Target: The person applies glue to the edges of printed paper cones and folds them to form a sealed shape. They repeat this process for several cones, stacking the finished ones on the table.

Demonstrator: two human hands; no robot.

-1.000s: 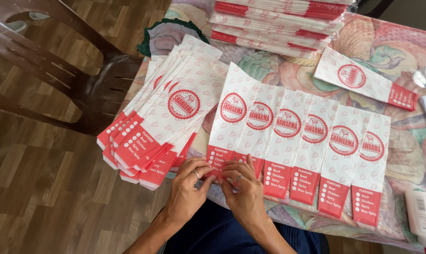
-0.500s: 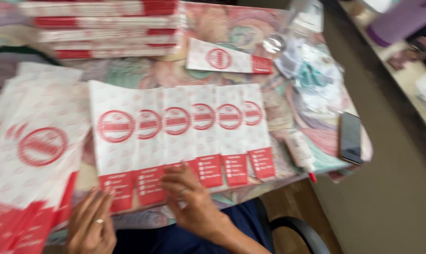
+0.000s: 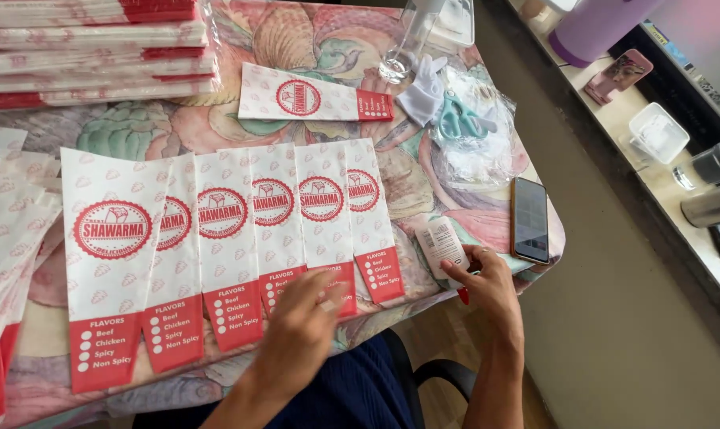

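Several white and red paper bags lie overlapped in a row on the flower-patterned tablecloth. My left hand hovers over the red bottom ends of the middle bags, fingers loosely apart, holding nothing. My right hand is at the table's right front edge, its fingers pinching a small white glue stick that lies there next to a dark phone.
One single bag lies apart at the back. Stacks of bags fill the back left, more bags the left edge. Teal scissors rest on clear plastic beside a white glove. A counter stands to the right.
The view has swung right. My right hand left the bags' bottom ends and went right to the glue stick. My left hand moved along the row toward the middle bags.
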